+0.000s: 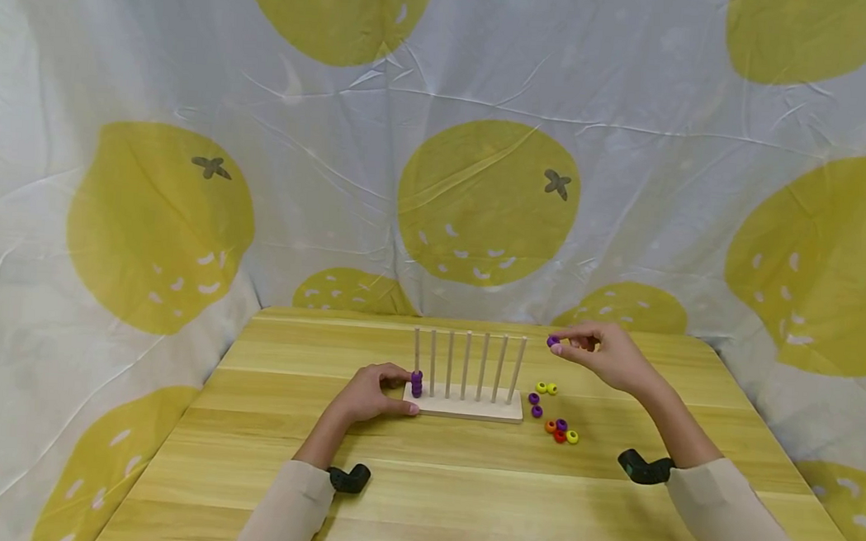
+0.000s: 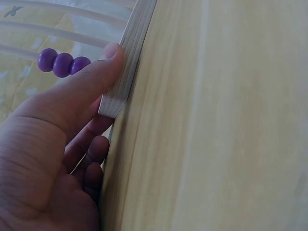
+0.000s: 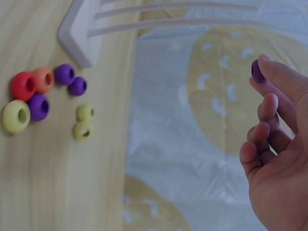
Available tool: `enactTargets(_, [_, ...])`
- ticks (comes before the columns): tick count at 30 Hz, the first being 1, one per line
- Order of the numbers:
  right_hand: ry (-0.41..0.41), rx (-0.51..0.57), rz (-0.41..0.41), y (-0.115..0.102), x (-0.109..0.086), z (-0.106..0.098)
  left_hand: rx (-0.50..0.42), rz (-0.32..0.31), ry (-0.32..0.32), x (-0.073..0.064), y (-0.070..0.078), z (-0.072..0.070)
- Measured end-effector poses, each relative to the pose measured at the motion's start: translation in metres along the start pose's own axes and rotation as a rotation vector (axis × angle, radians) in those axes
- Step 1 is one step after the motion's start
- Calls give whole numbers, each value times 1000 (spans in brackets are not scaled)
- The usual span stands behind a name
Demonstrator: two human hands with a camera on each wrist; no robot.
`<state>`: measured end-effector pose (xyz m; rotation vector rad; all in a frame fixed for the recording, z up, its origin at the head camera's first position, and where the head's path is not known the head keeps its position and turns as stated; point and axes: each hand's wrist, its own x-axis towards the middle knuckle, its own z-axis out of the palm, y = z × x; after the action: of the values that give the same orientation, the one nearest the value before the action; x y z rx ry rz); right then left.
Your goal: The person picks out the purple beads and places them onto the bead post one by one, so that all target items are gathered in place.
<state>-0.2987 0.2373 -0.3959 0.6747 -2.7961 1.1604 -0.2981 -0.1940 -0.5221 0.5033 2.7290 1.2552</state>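
Observation:
A pale wooden peg rack (image 1: pixel 469 403) stands on the table, with several upright pegs in a row. Purple beads (image 2: pixel 62 64) are stacked low on its leftmost peg; three show in the left wrist view. My left hand (image 1: pixel 369 392) grips the left end of the rack's base, thumb along the front side and fingers round behind. Up in the air, right of the rack and above peg-top height in the head view, my right hand (image 1: pixel 610 356) pinches a purple bead (image 3: pixel 258 71) between thumb and forefinger. The other fingers of that hand are loosely curled.
Loose beads lie on the table right of the rack: two yellow beads (image 1: pixel 546 388) at the back, two purple beads (image 1: pixel 535 405), and a front cluster with orange, purple, red (image 1: pixel 560 436) and yellow. A lemon-print cloth (image 1: pixel 335 173) hangs behind the wooden table (image 1: pixel 448 503).

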Motion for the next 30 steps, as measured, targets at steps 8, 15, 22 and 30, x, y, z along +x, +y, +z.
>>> enactTargets(8, [-10,21,-38,-34,18,2,-6,-19,14,-2,0,-1])
enactTargets(15, [-6,54,-100,-60,36,15,-6,-44,15,0,0,-1])
enactTargets(22, [-38,85,-132,-84,52,29,-28,-57,14,1,4,-3])
enactTargets(30, [-68,82,-177,-98,67,48,-67,-78,11,1,6,-3])
